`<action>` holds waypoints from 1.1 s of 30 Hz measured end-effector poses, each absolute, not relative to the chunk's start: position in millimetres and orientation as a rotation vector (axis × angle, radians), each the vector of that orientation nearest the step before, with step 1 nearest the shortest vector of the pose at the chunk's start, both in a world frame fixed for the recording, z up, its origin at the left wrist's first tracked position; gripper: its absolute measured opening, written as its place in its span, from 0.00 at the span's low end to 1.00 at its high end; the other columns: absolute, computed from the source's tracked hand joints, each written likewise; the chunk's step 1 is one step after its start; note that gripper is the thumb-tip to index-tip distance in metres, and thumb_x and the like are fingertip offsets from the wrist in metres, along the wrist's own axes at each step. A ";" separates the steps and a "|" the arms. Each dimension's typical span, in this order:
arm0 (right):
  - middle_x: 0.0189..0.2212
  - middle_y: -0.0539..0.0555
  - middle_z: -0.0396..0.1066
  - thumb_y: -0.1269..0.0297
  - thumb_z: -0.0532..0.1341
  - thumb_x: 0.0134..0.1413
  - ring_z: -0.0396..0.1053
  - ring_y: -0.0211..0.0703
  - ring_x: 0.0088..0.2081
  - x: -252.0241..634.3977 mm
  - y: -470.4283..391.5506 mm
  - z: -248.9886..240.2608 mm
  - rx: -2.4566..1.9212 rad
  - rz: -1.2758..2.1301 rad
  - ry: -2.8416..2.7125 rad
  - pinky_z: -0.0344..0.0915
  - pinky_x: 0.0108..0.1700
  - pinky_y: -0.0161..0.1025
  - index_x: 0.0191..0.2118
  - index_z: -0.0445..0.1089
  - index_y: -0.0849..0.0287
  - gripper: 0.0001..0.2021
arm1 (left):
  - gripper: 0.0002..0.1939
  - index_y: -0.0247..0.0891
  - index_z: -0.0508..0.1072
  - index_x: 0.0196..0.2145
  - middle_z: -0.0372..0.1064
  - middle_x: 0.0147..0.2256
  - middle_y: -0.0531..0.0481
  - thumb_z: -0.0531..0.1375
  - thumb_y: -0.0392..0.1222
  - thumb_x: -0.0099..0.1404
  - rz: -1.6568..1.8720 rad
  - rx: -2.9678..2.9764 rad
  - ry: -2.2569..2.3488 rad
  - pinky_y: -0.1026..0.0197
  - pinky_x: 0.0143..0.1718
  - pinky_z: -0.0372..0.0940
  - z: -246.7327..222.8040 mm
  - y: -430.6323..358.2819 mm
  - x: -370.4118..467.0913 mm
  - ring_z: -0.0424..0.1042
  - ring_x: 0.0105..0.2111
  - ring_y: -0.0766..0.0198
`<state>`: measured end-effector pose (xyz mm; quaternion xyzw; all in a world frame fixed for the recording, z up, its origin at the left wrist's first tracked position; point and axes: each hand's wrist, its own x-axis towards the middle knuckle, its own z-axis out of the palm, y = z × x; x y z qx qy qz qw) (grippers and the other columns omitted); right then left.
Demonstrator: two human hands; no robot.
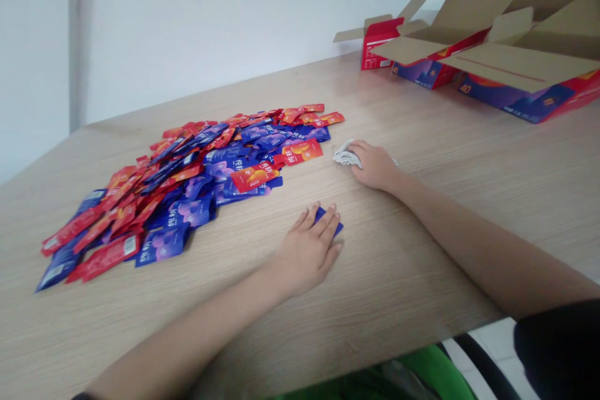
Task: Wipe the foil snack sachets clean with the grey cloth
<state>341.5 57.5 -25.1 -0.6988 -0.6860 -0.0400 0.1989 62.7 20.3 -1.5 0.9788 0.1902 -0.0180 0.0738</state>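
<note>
On the counter [375, 287], the left grip [304, 257] lies flat over one half-hidden blue packet [319, 213]; the right grip [376, 166] clasps one white cloth [344, 155].

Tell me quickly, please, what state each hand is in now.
Left hand: open, flat over a blue packet.
Right hand: curled over a white bundle; grip cannot be told.

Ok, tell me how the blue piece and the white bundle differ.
The blue piece looks flat, the white bundle crumpled. The blue piece lies nearer the camera than the white bundle. The left hand covers part of the blue piece, the right hand part of the white bundle. Both are on the table.
</note>
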 end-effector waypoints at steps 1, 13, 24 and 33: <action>0.59 0.62 0.64 0.67 0.55 0.51 0.64 0.55 0.56 341.4 57.3 -24.9 -1.954 -0.110 -1.917 0.61 0.55 0.51 0.55 0.65 0.61 0.23 | 0.29 0.31 0.54 0.66 0.44 0.68 0.42 0.44 0.50 0.74 -0.056 2.945 0.559 0.43 0.66 0.45 -0.6 20.2 62.0 0.41 0.68 0.45; 0.58 0.63 0.64 0.67 0.54 0.52 0.64 0.55 0.55 342.4 56.9 -24.9 -1.943 -0.127 -1.925 0.60 0.55 0.51 0.55 0.65 0.62 0.24 | 0.35 0.28 0.44 0.68 0.32 0.70 0.38 0.43 0.54 0.73 0.156 2.975 0.687 0.39 0.66 0.40 17.0 15.3 66.3 0.31 0.69 0.44; 0.58 0.63 0.64 0.68 0.55 0.51 0.63 0.55 0.56 343.4 57.2 -25.0 -1.936 -0.136 -1.927 0.61 0.55 0.52 0.55 0.65 0.62 0.23 | 0.24 0.46 0.56 0.65 0.45 0.68 0.48 0.47 0.47 0.75 -0.140 3.008 0.295 0.36 0.65 0.40 20.8 33.6 68.9 0.42 0.68 0.46; 0.58 0.63 0.65 0.68 0.55 0.51 0.64 0.56 0.55 344.0 56.5 -23.8 -1.940 -0.141 -1.944 0.62 0.54 0.51 0.55 0.65 0.62 0.23 | 0.34 0.35 0.47 0.68 0.39 0.69 0.34 0.46 0.57 0.72 0.284 2.841 1.002 0.33 0.63 0.41 13.5 37.0 54.2 0.36 0.68 0.39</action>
